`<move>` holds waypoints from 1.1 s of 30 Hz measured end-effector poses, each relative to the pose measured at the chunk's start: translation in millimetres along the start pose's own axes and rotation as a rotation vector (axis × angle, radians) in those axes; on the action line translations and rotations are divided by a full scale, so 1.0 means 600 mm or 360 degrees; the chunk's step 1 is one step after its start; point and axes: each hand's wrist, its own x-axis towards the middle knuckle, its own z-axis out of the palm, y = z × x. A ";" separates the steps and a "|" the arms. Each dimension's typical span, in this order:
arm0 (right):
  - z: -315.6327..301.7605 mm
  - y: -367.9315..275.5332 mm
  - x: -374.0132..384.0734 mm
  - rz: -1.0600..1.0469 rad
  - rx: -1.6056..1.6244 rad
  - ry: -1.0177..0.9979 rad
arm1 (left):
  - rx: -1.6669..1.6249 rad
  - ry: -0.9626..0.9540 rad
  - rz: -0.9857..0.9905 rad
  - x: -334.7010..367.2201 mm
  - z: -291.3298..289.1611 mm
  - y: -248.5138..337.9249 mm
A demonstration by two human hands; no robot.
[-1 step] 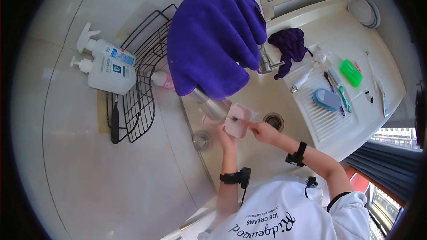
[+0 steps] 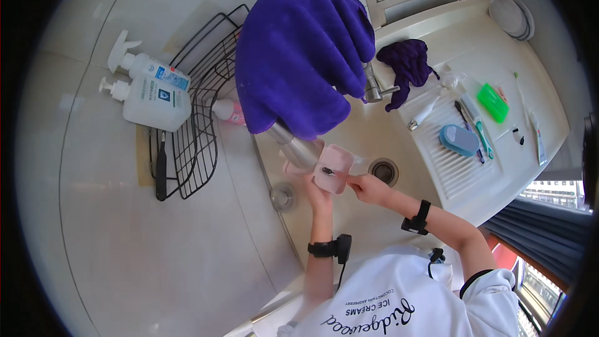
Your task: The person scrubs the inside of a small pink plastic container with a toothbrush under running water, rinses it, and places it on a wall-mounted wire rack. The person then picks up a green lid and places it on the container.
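My left hand [image 2: 317, 193] holds a pink plastic box [image 2: 340, 157] with an open, hinged look over the sink; its fingers are partly hidden by the box. My right hand [image 2: 369, 188] pinches a thin brush [image 2: 327, 171] whose dark head rests inside the box. Most of the brush's handle is covered by my fingers. Just above the box ends a thick metal spout [image 2: 298, 149], its upper part draped with a large purple cloth [image 2: 299, 56].
The sink [image 2: 362, 237] has a round drain [image 2: 383, 172] right of the box. On the left stands a black wire rack [image 2: 203, 106] with a pump bottle [image 2: 156, 105] and spray bottle beside it. Toothbrushes, a blue brush [image 2: 459, 140] and a green box [image 2: 493, 103] lie on the right counter.
The brush head, smeared by motion before, now shows sharply and sits slightly lower in the pink box. My right hand has shifted a little; the left stays in place.
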 end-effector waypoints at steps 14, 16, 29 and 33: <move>-0.014 -0.057 -0.011 0.0060 0.0052 -0.0209 | 0.0002 0.0141 0.0239 0.023 -0.013 0.010; -0.013 -0.045 0.002 0.0106 0.0022 -0.0088 | -0.0005 0.0116 0.0266 0.028 0.000 0.011; -0.023 -0.050 0.008 0.0062 0.0066 -0.0217 | -0.0021 0.0094 0.0293 0.040 0.009 -0.002; -0.040 -0.040 0.001 -0.0098 -0.0203 -0.0224 | -0.0081 0.0019 0.0271 0.053 0.001 0.003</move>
